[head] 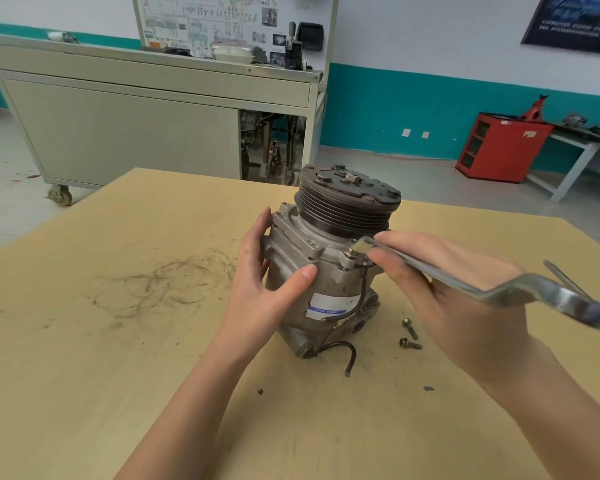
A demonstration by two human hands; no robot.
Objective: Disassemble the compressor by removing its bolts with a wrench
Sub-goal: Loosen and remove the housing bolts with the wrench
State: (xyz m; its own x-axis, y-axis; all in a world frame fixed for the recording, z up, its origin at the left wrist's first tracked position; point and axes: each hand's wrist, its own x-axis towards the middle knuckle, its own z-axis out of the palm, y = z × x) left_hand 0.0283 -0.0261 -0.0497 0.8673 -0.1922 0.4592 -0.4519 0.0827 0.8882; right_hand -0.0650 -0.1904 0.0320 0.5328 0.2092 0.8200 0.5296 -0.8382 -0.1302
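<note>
A grey metal compressor [329, 271] with a dark ribbed pulley [347, 202] on top stands upright on the wooden table [118, 341]. My left hand [267, 289] grips its body from the left, thumb across the front. My right hand [447, 299] holds a flat silver wrench [492, 289], whose far end sits on a bolt [350, 251] on the compressor's upper flange. Two loose bolts [409, 336] lie on the table just right of the base. A black wire [340, 351] trails from the compressor's bottom.
Dark scuff rings [167, 285] mark the table to the left. Beyond the table stand a grey wheeled cabinet [136, 126] with a diagram board above it, a red cabinet [499, 147] and a white bench [575, 147] at the right.
</note>
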